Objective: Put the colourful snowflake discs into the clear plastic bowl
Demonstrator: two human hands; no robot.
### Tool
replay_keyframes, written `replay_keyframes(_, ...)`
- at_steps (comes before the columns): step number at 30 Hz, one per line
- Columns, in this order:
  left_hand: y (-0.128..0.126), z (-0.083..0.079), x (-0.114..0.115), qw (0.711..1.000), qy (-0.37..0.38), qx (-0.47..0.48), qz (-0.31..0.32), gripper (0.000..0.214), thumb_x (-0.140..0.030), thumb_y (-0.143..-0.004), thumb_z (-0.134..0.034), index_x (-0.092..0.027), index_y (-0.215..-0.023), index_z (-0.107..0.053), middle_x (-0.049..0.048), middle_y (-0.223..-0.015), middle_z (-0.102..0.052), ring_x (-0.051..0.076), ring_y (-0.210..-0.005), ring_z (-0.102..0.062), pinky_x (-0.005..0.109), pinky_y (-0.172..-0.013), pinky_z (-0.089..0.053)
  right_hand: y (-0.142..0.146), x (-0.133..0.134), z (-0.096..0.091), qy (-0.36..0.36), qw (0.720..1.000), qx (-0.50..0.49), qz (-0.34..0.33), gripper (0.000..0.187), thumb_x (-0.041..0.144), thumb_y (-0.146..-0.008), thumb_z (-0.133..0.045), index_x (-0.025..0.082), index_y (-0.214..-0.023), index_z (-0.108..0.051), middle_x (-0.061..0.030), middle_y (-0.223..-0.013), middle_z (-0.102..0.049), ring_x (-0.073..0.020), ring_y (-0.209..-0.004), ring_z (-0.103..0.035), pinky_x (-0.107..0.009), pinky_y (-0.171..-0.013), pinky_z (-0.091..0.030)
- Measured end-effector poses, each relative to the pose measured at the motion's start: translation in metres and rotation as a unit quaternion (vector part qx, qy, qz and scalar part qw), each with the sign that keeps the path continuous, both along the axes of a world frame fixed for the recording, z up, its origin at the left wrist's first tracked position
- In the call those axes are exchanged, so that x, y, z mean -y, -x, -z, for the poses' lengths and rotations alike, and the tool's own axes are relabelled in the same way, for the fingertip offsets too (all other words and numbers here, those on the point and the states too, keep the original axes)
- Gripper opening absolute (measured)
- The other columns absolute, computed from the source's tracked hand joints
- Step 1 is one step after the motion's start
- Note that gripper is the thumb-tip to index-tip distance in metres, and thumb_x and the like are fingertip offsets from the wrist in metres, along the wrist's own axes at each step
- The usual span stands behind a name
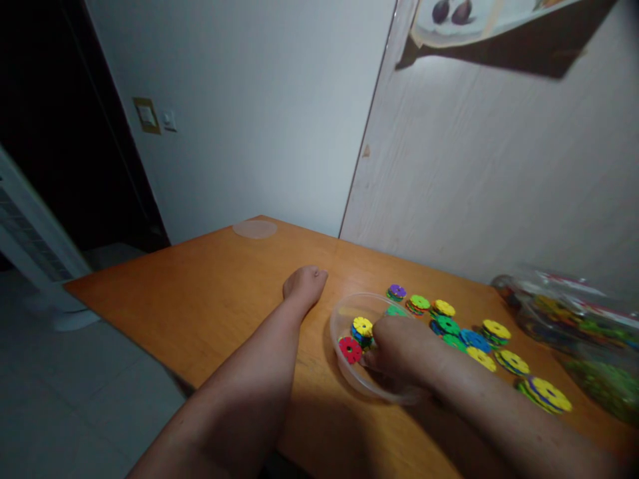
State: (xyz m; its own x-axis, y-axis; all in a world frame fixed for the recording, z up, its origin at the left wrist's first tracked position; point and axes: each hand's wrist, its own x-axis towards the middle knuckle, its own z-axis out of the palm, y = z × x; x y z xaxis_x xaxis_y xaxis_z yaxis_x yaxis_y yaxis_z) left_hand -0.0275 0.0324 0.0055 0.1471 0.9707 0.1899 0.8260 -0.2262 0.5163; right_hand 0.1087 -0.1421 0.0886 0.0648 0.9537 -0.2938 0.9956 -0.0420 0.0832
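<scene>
My left hand [305, 285] rests on the table to the left of a clear plastic bowl [344, 369], its fingers curled into a fist with nothing showing in them. Inside the bowl is my right hand [399, 346], fingers bent downward and mostly hidden; what they hold, if anything, I cannot make out. Its thumb is close to a red notched plastic disc [350, 350]. Beside that disc stands a stack with a yellow disc [362, 326] on top. A green disc [394, 311] shows at the far side of the bowl, behind the hand.
Right of the bowl stand several stacks of coloured discs, among them a purple-topped one [397, 291] and a large yellow-topped one [546, 394]. Clear bags [579, 313] of coloured pieces lie at the right. A translucent lid [254, 229] is at the wooden table's [219, 299] far corner.
</scene>
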Motion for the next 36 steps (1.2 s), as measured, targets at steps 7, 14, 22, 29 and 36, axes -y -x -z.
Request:
replay_keyframes(7,0.000,-0.002,0.002,1.000,0.004,0.003,-0.002,0.043,-0.051,-0.087,-0.037,-0.023,-0.077,-0.069,0.0063,-0.083,-0.070,0.020,-0.074,-0.060,0.028,-0.057,-0.033,0.000,-0.002,-0.004,0.021,0.999,0.024,-0.012,0.033,0.042,-0.072,-0.064,0.014,-0.083,-0.077,-0.0161,-0.084,-0.074,-0.0292,-0.075,-0.069,-0.029,-0.054,-0.040)
replay_keyframes(14,0.000,-0.001,0.001,1.000,0.004,0.004,-0.003,0.044,-0.052,-0.087,-0.037,-0.024,-0.077,-0.069,0.0064,-0.084,-0.070,0.020,-0.075,-0.061,0.028,-0.059,-0.035,-0.013,0.002,-0.020,0.039,0.998,-0.026,-0.034,0.018,0.029,-0.075,-0.061,0.018,-0.083,-0.072,-0.0083,-0.081,-0.073,-0.0198,-0.069,-0.065,-0.026,-0.053,-0.036)
replay_keyframes(22,-0.001,0.000,0.001,1.000,-0.001,-0.003,-0.007,0.044,-0.051,-0.087,-0.037,-0.024,-0.076,-0.069,0.0066,-0.084,-0.071,0.020,-0.074,-0.061,0.027,-0.057,-0.034,-0.036,-0.017,-0.021,-0.021,0.984,-0.176,0.016,0.021,0.030,-0.089,-0.045,0.017,-0.081,-0.060,-0.0050,-0.071,-0.069,-0.0115,-0.056,-0.060,-0.021,-0.049,-0.037)
replay_keyframes(29,-0.002,-0.001,0.001,1.000,0.009,-0.003,-0.010,0.045,-0.052,-0.088,-0.036,-0.024,-0.078,-0.069,0.0071,-0.086,-0.071,0.020,-0.077,-0.062,0.027,-0.058,-0.035,-0.026,-0.030,-0.015,-0.026,0.991,-0.129,0.039,0.022,0.023,-0.087,-0.047,0.014,-0.082,-0.066,-0.0075,-0.065,-0.069,-0.0141,-0.057,-0.062,-0.023,-0.054,-0.039)
replay_keyframes(36,-0.001,0.000,0.000,1.000,-0.003,0.002,-0.004,0.045,-0.053,-0.087,-0.037,-0.024,-0.076,-0.069,0.0075,-0.084,-0.071,0.021,-0.074,-0.061,0.028,-0.058,-0.035,-0.021,-0.015,-0.025,-0.059,0.994,-0.088,-0.003,0.020,0.022,-0.081,-0.051,0.016,-0.083,-0.070,-0.0096,-0.085,-0.072,-0.0180,-0.073,-0.063,-0.025,-0.059,-0.037)
